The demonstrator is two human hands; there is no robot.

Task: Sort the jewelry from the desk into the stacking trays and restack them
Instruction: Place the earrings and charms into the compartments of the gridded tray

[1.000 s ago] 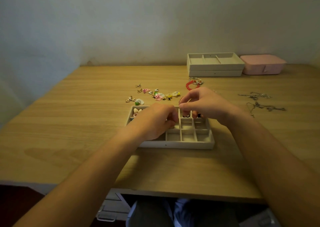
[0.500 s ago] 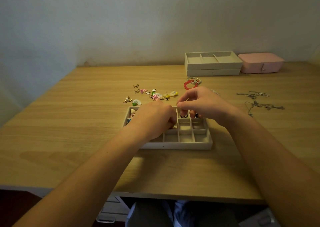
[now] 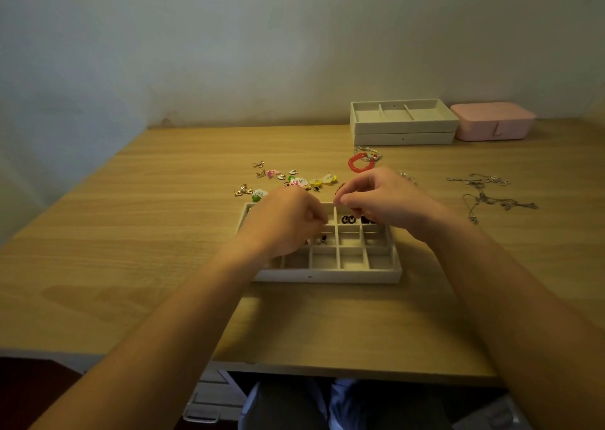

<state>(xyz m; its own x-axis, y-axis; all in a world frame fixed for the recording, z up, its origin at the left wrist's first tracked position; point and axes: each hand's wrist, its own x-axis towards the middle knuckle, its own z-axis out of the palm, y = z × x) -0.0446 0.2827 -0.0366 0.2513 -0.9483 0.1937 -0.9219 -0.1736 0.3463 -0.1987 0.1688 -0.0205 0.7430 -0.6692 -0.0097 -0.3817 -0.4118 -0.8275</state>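
The wooden desk [image 3: 131, 233] is carrying everything, with two stacked trays [image 3: 402, 125] and a pink box [image 3: 491, 121] sitting at its far edge. Nearer, a compartment tray [image 3: 327, 274] is lying flat under both hands, a dark pair of earrings [image 3: 347, 220] already resting in one far cell. The left hand [image 3: 281, 223] is hovering over the tray's left half with its fingers curled under; whether they are holding anything cannot be told. The right hand [image 3: 383, 200] is bringing thumb and forefinger together at the tray's far rim, and what is between them, if anything, is too small to tell. Silver chains [image 3: 491, 193] are sprawling well to the right, a red bead bracelet [image 3: 360, 164] is lying beyond the hands, and the loose earrings [image 3: 294, 180] are scattered just behind the tray. These pieces are probably feather-light, hard and slippery, with thin posts and hooks likely to bend, so pinching each by its decorated body looks safest. The chains are likely limp and prone to tangling.
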